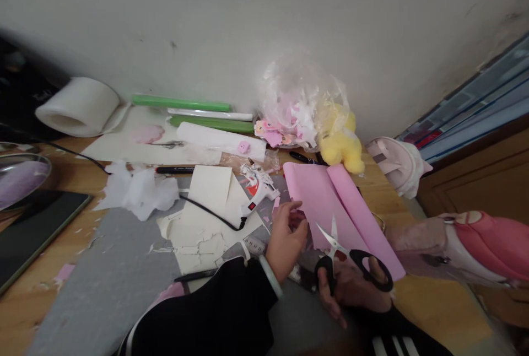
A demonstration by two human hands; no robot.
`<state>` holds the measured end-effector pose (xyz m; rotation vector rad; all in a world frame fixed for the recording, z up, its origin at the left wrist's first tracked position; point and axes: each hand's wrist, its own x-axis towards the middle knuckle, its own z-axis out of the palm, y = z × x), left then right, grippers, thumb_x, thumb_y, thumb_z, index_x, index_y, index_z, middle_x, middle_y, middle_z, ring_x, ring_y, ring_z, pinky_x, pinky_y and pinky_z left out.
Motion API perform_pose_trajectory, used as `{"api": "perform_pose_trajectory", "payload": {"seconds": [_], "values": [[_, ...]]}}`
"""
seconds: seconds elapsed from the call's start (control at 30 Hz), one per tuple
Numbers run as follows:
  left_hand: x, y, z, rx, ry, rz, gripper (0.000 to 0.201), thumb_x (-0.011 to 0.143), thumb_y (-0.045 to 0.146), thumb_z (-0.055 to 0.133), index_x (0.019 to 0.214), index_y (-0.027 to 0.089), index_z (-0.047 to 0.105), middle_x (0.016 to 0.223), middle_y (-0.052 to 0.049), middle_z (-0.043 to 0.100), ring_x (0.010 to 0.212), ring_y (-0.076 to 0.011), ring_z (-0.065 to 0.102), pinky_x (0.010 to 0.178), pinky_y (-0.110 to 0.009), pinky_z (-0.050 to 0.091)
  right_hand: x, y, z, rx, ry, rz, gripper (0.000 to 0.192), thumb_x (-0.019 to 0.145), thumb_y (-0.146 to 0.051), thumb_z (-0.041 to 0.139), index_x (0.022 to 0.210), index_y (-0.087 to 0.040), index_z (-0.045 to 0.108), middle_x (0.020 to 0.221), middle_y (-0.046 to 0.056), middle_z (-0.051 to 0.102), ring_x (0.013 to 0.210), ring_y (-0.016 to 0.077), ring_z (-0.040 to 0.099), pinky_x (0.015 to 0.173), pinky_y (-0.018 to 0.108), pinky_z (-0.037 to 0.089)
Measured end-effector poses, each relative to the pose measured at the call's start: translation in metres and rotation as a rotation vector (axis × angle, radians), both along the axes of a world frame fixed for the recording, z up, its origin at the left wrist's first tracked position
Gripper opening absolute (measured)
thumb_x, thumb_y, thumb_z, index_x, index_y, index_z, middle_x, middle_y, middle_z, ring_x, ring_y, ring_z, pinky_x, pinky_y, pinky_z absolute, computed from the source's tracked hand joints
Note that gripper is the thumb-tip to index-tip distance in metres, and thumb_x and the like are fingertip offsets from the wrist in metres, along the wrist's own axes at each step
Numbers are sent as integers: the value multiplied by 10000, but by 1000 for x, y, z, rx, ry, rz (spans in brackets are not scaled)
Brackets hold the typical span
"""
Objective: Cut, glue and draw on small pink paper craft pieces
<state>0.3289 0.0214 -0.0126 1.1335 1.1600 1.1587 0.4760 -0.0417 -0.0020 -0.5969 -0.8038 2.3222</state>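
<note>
I see a wooden desk (433,301) pushed against a plain off-white wall (264,25), its middle covered by a grey mat (107,284) littered with paper scraps. The left hand (285,237), in a black sleeve with a pale bangle at the wrist, rests with its fingers curled on the near left edge of a pink sheet (322,201); I cannot tell whether it pinches the sheet or only presses on it. The right hand (351,290) grips one pair of black-handled scissors (351,259), fingers through the loops, blades parted and pointing up at the sheet's lower edge. The pink sheet lies just right of centre, its right side rolled over into a tube. Counting the rest: one white glue gun (258,188) with a black cord, just left of the pink sheet; two green rolls (182,103) by the wall; one large white roll (78,107) far left; one yellow plush toy (341,144) beside one clear plastic bag (293,102) of scraps; one crumpled white tissue (136,189); one dark tablet (33,229) at the left edge.
</note>
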Motion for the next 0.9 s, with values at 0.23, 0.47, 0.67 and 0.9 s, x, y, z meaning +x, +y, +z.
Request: {"api": "perform_pose_trajectory", "payload": {"seconds": [0.23, 0.47, 0.67, 0.9], "values": [[2, 7, -5, -141, -77, 74, 248, 866, 273, 527, 1078, 143, 534, 1021, -61, 586, 831, -171, 597, 706, -355, 515, -3, -7, -18, -45, -63, 86, 654, 643, -731, 501, 892, -126, 521, 602, 29, 571, 451, 98, 508, 384, 194, 408], [1, 7, -2, -131, -94, 114, 248, 868, 277, 523, 1078, 146, 538, 1051, -66, 581, 871, -182, 592, 743, -376, 505, -3, -5, -24, -90, -110, 96, 634, 617, -699, 569, 893, -128, 538, 608, 23, 593, 444, 93, 521, 386, 201, 428], [-1, 5, 1, -111, -89, 106, 246, 867, 278, 524, 1075, 147, 540, 1059, -67, 579, 884, -185, 588, 756, -384, 500, -6, -4, -21, -107, -161, 31, 626, 646, -686, 556, 900, -114, 574, 589, 20, 594, 429, 90, 521, 353, 172, 376], [-2, 4, 4, -152, -79, 80, 252, 868, 280, 522, 1081, 146, 538, 1063, -69, 579, 885, -186, 590, 754, -384, 502, -16, 0, -20, -112, -258, -84, 636, 654, -708, 522, 872, -115, 596, 506, -12, 559, 370, 86, 497, 318, 176, 384]]}}
